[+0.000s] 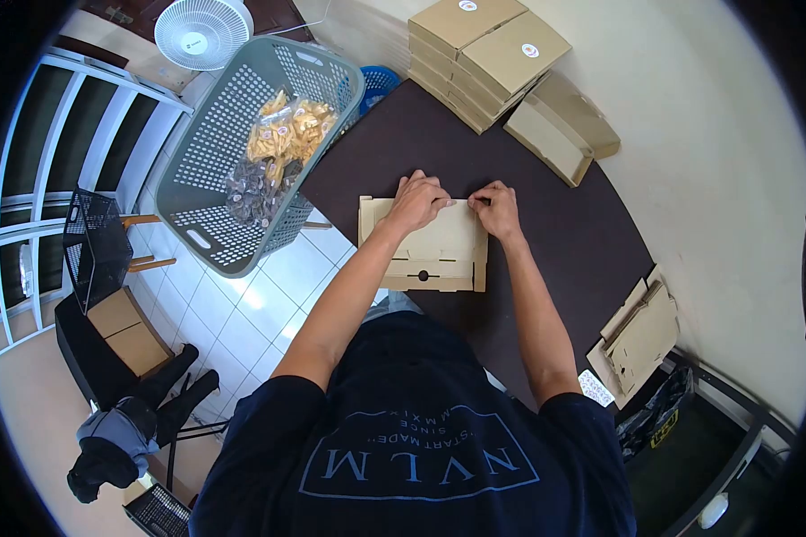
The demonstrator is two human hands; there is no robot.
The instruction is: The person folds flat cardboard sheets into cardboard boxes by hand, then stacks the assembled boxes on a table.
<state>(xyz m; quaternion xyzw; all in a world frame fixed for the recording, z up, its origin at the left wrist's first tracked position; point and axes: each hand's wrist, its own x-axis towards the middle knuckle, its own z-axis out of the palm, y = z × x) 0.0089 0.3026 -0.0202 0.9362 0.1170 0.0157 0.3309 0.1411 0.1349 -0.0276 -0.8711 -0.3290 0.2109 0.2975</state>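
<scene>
A flattish cardboard box (425, 246) lies in front of me near the edge of the dark table, its inner face up, with slots and a round hole along the side closest to me. At its far edge, left of the middle, my left hand (418, 202) rests with curled fingers on the cardboard. My right hand (495, 209) pinches the same far edge near the right corner. Both sets of fingertips are close together on the rim; fine detail there is too small to make out.
Stacked closed boxes (484, 54) and an open box (564, 130) stand at the back of the table (564, 259). Flat cardboard pieces (640, 336) lie at the right. A grey basket (197, 161) holds bagged goods at the left. Another person (121, 438) sits lower left.
</scene>
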